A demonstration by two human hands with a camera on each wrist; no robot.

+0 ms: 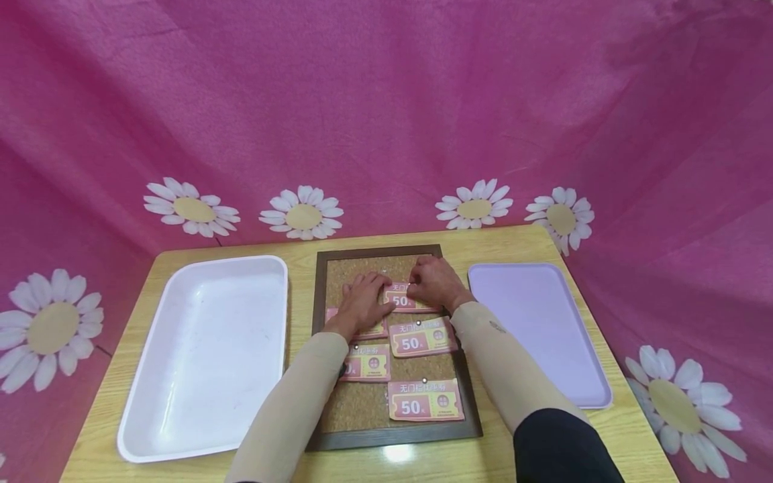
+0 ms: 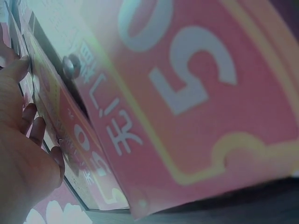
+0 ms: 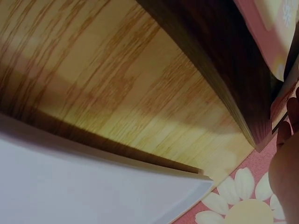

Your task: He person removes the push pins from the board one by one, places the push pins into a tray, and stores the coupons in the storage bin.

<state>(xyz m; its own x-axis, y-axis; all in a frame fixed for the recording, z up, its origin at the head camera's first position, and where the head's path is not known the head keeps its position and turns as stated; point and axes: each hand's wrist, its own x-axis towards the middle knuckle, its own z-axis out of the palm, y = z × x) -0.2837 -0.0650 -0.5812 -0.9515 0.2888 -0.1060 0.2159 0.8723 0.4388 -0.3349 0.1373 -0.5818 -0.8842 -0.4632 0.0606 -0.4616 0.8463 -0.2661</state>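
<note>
I see the left hand [image 1: 364, 302] held wide, its fingers loosely spread, the thumb and fingertips at the left edge of the top coupon [image 1: 400, 301]. The right hand [image 1: 439, 282] has its fingers bent over the upper right part of that coupon; I cannot tell whether they pinch anything, since the hand itself covers the tips, and my right wrist camera catches only its edge. The top coupon lies between the two hands, on the upper right part of the board [image 1: 356, 412], which is cork in a dark frame.

Around it I count four more coupons. The left coupon [image 1: 377, 330] is partly covered by the left hand. Just below the top one, the middle coupon [image 1: 417, 341] sits a little tilted with a pin [image 1: 419, 323] at its upper edge. The lower left coupon [image 1: 373, 369] is partly hidden by the left sleeve [image 1: 290, 409], and the bottom coupon [image 1: 425, 404] lies near the frame.

Farther out, I have a white tray [image 1: 211, 349] left of the board and a purple tray [image 1: 537, 322] right of it, both on the wooden table [image 1: 501, 449]. Behind hangs a pink curtain [image 1: 386, 121] printed with daisies [image 1: 302, 216].
</note>
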